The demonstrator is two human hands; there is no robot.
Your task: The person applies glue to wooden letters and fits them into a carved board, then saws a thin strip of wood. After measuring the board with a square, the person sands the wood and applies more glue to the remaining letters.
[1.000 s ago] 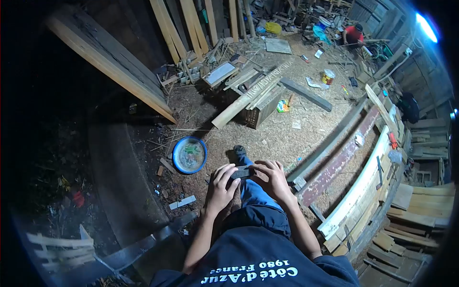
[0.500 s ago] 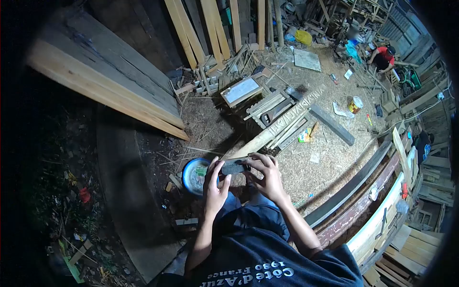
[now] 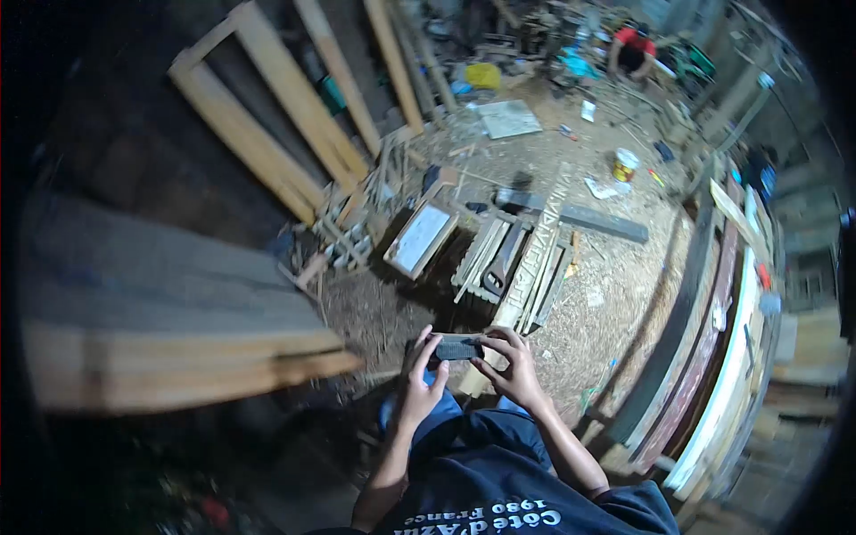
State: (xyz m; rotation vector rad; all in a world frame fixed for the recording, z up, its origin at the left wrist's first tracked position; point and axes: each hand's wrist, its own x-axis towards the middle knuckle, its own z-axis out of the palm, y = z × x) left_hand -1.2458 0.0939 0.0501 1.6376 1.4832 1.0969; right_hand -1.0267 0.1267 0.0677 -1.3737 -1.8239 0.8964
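Shavings-strewn floor [image 3: 584, 343] is seen beyond a dark ridged block [image 3: 458, 349], pinched at opposite ends by the left hand [image 3: 419, 383] and right hand [image 3: 515, 370]; it could be dropped if either fingertip hold is loosened.

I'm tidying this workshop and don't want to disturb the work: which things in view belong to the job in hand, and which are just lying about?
Belonging to the job, it seems:
dark ribbed block, held between the left hand and right hand

Apparently just lying about, in neither hand:
handsaw
round container
white-topped rectangular piece
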